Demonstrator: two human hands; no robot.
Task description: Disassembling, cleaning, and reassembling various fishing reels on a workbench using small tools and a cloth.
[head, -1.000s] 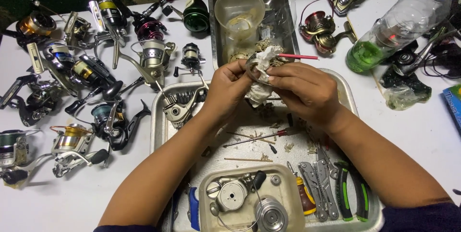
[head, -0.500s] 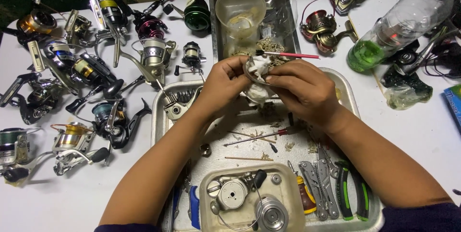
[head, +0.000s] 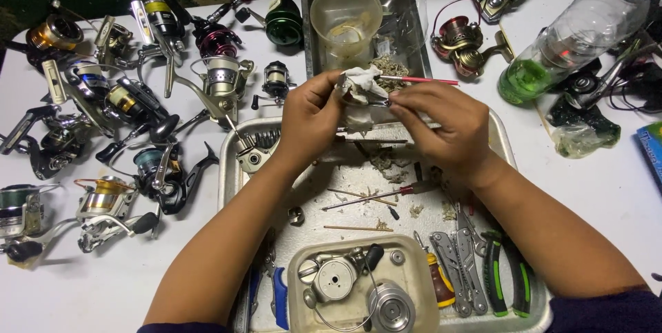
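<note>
Both hands have been raised slightly toward the top of the frame since half a second ago, and the crumpled tissue [head: 360, 79], which hung lower between the palms then, is now bunched up between the fingertips just above centre.

The left hand [head: 309, 118] is closed on the tissue from the left, thumb and fingers pinched round its white, wrinkled wad. The right hand [head: 441, 123] is closed from the right, its fingertips pressed together on a small metal part [head: 376, 101] that is half wrapped in the tissue; only a dull grey edge of the part can be seen, and its shape cannot be made out. The tissue is seen to be soiled in grey patches and folded over itself.

The bundle is held over the far rim of a metal tray [head: 507, 150] at centre frame, on which scraps of paper and thin sticks are scattered. A red-handled tool [head: 418, 81] lies just behind the hands, beside a clear plastic cup [head: 346, 19] in a smaller steel pan [head: 403, 2] at top centre. A plastic tub [head: 420, 264] with reel parts is set at the bottom centre, with pliers [head: 507, 281] to its right. Fishing reels [head: 138, 105] are spread across the left of the frame, and a clear bottle with green liquid [head: 558, 50] lies at upper right.
</note>
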